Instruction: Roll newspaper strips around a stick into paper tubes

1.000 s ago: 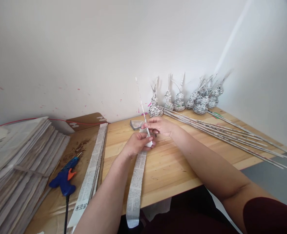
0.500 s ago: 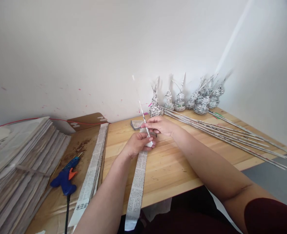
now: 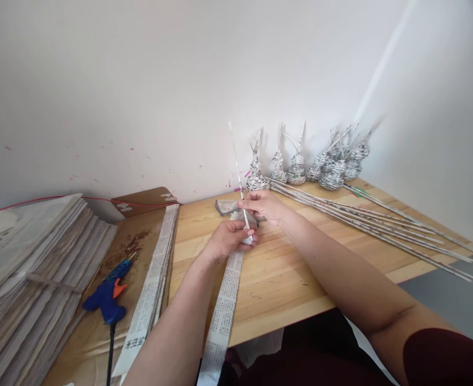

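Note:
A thin rolled paper stick (image 3: 237, 163) stands nearly upright between my hands, its top leaning slightly left. My left hand (image 3: 231, 238) is closed on the stick's lower end, where it meets a long newspaper strip (image 3: 225, 300) that runs down past the table's front edge. Above it, my right hand (image 3: 261, 207) pinches the stick between thumb and fingers. Behind my hands lies a folded grey cloth (image 3: 226, 206), partly hidden by them.
Several woven paper gourd shapes (image 3: 257, 177) stand along the wall. Long paper sticks (image 3: 357, 214) lie across the table's right. At left are a blue hot glue gun (image 3: 110, 292), a stack of newspaper strips (image 3: 152, 284) and a tied paper pile (image 3: 55, 279) on cardboard.
The paper stick has swung more upright, its top moving right. The newspaper strip's lower end has shifted left and downward. Both hands stay closed in nearly the same place.

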Motion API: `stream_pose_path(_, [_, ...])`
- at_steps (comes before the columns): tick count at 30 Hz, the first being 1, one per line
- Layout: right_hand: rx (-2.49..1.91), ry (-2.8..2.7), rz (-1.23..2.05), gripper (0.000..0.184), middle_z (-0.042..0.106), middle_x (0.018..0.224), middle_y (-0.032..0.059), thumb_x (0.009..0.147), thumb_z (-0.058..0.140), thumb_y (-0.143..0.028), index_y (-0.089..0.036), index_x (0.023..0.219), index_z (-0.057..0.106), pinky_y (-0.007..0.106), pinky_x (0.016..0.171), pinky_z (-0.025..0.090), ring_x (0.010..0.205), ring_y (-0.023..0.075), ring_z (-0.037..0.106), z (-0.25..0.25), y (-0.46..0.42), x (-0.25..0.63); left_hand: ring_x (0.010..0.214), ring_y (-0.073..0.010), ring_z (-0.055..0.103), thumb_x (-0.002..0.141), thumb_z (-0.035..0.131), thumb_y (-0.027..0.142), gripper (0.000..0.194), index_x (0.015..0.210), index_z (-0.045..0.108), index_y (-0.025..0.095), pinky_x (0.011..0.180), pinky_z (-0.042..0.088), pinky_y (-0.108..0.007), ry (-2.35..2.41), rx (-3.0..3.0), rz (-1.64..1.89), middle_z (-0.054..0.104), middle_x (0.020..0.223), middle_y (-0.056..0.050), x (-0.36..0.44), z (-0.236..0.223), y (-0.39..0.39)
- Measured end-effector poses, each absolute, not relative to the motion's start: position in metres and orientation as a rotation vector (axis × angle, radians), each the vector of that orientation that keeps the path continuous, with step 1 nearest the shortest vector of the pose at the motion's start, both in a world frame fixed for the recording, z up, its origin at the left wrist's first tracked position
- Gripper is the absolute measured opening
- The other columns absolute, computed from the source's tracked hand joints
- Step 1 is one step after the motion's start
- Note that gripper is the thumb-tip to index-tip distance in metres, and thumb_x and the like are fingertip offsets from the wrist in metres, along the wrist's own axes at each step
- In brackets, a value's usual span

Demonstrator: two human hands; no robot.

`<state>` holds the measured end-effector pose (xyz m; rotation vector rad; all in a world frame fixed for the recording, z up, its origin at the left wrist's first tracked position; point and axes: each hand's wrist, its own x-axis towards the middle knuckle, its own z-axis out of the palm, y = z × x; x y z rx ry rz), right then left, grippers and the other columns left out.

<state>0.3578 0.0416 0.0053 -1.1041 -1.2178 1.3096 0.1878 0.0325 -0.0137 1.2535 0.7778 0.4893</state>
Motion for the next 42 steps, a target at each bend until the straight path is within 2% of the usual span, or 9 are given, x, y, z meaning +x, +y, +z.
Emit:
stream_pose_path(2, [-1.108, -1.189, 1.281, 0.039, 0.046, 0.053, -0.0058, 0.061, 0.081, -0.047, -0.014, 0.067, 0.059, 0.019, 0.039, 0.021, 0.044, 0.0042, 0.036, 0.006, 0.041, 0.357, 0.076, -0.0180, 0.066, 0.064, 0.081, 0.041, 0.047, 0.097, 0.069, 0.009, 0.072, 0.053, -0.032, 0.775, 1.253, 0.492, 0.070, 0.079, -0.010, 0.188, -0.014, 0.033])
stream_pose_path(7, [-0.999, -1.402, 1.460, 0.042, 0.053, 0.059, -0.0019, 0.071, 0.073, -0.050, -0.012, 0.088, 0.070, 0.020, 0.039, 0.020, 0.046, 0.0050, 0.037, 0.007, 0.041, 0.363, 0.077, -0.0182, 0.066, 0.065, 0.080, 0.042, 0.048, 0.099, 0.070, 0.010, 0.073, 0.053, -0.033, 0.782, 1.266, 0.474, 0.070, 0.081, -0.010, 0.187, -0.013, 0.034])
stream_pose_path(10, [-1.048, -1.316, 1.398, 0.037, 0.054, 0.059, -0.0018, 0.065, 0.079, -0.046, -0.012, 0.073, 0.065, 0.020, 0.038, 0.018, 0.044, 0.0038, 0.034, 0.006, 0.042, 0.362, 0.078, -0.0187, 0.066, 0.064, 0.081, 0.042, 0.048, 0.099, 0.069, 0.010, 0.073, 0.053, -0.033, 0.786, 1.260, 0.482, 0.070, 0.082, -0.010, 0.187, -0.013, 0.033])
stream_pose_path(13, [-1.090, -1.178, 1.324, 0.040, 0.045, 0.051, -0.0053, 0.061, 0.082, -0.044, -0.015, 0.062, 0.056, 0.020, 0.037, 0.017, 0.042, 0.0037, 0.032, 0.007, 0.043, 0.359, 0.078, -0.0184, 0.066, 0.064, 0.081, 0.042, 0.047, 0.098, 0.069, 0.011, 0.073, 0.053, -0.032, 0.775, 1.261, 0.487, 0.070, 0.080, -0.009, 0.187, -0.013, 0.033])
stream_pose_path(19, [-0.955, -1.357, 1.502, 0.040, 0.051, 0.058, -0.0022, 0.071, 0.074, -0.048, -0.013, 0.089, 0.069, 0.018, 0.039, 0.020, 0.049, 0.0061, 0.041, 0.008, 0.041, 0.367, 0.078, -0.0188, 0.066, 0.066, 0.080, 0.042, 0.047, 0.099, 0.069, 0.011, 0.073, 0.053, -0.033, 0.769, 1.278, 0.476, 0.071, 0.082, -0.010, 0.186, -0.012, 0.033])
stream_pose_path(25, [-1.045, -1.141, 1.332, 0.039, 0.045, 0.052, -0.0049, 0.062, 0.081, -0.045, -0.015, 0.064, 0.057, 0.019, 0.037, 0.015, 0.042, 0.0033, 0.032, 0.006, 0.044, 0.362, 0.078, -0.0194, 0.067, 0.063, 0.081, 0.043, 0.049, 0.098, 0.069, 0.010, 0.074, 0.054, -0.033, 0.755, 1.255, 0.496, 0.071, 0.080, -0.009, 0.188, -0.012, 0.031])
stream_pose_path(31, [-0.936, -1.295, 1.498, 0.040, 0.050, 0.058, -0.0025, 0.070, 0.075, -0.048, -0.013, 0.088, 0.069, 0.019, 0.038, 0.018, 0.048, 0.0057, 0.041, 0.009, 0.041, 0.368, 0.077, -0.0195, 0.067, 0.063, 0.082, 0.042, 0.051, 0.099, 0.068, 0.010, 0.073, 0.053, -0.033, 0.782, 1.254, 0.469, 0.071, 0.081, -0.010, 0.187, -0.010, 0.032])
stream_pose_path(38, [-1.083, -1.155, 1.328, 0.037, 0.044, 0.050, -0.0058, 0.061, 0.082, -0.043, -0.014, 0.065, 0.059, 0.019, 0.036, 0.015, 0.040, 0.0030, 0.031, 0.009, 0.041, 0.359, 0.077, -0.0189, 0.067, 0.063, 0.082, 0.042, 0.050, 0.098, 0.069, 0.011, 0.073, 0.053, -0.032, 0.766, 1.250, 0.494, 0.071, 0.080, -0.009, 0.188, -0.009, 0.031])
stream_pose_path(42, [-1.025, -1.234, 1.401, 0.037, 0.049, 0.055, -0.0040, 0.066, 0.078, -0.047, -0.015, 0.077, 0.065, 0.019, 0.037, 0.016, 0.045, 0.0049, 0.037, 0.009, 0.040, 0.361, 0.077, -0.0192, 0.068, 0.063, 0.081, 0.043, 0.050, 0.099, 0.069, 0.011, 0.073, 0.054, -0.032, 0.763, 1.263, 0.478, 0.071, 0.080, -0.009, 0.187, -0.010, 0.032])
